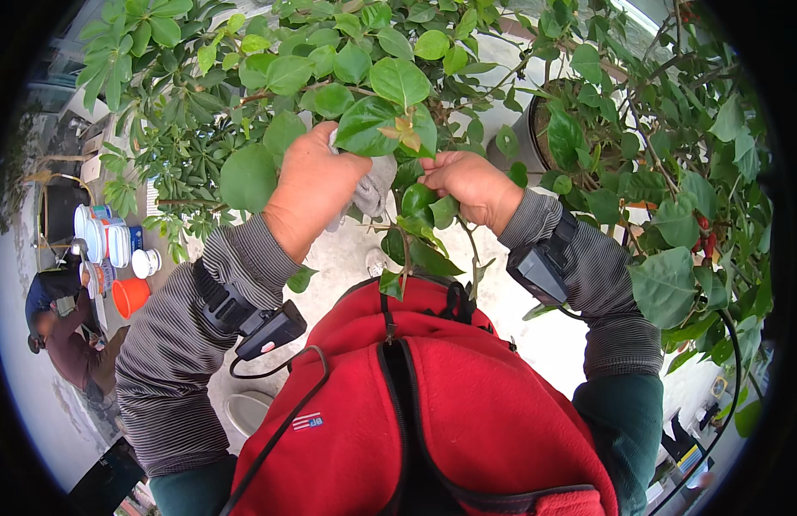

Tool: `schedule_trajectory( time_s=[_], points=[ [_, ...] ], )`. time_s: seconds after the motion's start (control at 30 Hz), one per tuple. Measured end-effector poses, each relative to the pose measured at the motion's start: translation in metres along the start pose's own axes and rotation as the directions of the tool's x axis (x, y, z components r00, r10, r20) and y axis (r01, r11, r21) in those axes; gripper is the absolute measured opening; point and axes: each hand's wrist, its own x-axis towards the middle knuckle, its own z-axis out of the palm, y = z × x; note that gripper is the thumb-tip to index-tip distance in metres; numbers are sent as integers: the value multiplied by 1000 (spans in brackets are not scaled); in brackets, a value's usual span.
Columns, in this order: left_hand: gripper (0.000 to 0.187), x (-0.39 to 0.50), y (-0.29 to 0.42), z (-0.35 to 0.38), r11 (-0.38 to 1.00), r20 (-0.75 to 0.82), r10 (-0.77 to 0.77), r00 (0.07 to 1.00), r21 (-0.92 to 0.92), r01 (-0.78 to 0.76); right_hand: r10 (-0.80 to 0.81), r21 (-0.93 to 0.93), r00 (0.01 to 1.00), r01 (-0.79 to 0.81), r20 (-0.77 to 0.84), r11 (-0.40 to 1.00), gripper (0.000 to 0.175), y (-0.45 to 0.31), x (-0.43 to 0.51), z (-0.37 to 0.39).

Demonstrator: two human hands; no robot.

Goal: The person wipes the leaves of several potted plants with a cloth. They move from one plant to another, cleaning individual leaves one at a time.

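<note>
A leafy green shrub (pixel 353 64) spreads in front of my chest, with both hands among its leaves. My left hand (pixel 314 177) grips a grey cloth (pixel 376 187), which bunches out below the thumb. Part of the cloth lies behind a broad glossy leaf (pixel 366 127) that has small reddish young leaves (pixel 405 132) beside it. To the right, my right hand (pixel 466 180) has its fingers pinched together at the edge of the leaves. The tips are partly hidden there, so what they pinch is unclear. Below the hands hang thin stems with smaller leaves (pixel 418 200).
A dark plant pot (pixel 524 138) stands at the upper right, near branches bearing red fruit (pixel 705 242). An orange bucket (pixel 131 297) and several white tubs (pixel 102 232) are at the left. Another person (pixel 76 342) is farther off. A cable (pixel 737 361) curves along the right.
</note>
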Motion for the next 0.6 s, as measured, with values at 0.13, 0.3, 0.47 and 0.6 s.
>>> schedule_trajectory(
  time_s=[0.13,0.3,0.47,0.6],
  points=[
    [31,-1,1,-1,997,66,-79,995,8,78,27,34,1000,-27,7,999,31,-3,-2,1],
    [30,3,-6,14,954,170,-272,947,-84,289,14,59,999,-16,38,998,32,-2,-3,9],
    [38,5,-7,23,933,159,-202,966,-268,239,-55,123,984,35,169,992,31,5,0,6],
    [39,5,-2,25,890,173,-120,978,-417,183,-140,40,960,135,243,990,32,5,6,3]
  ],
)
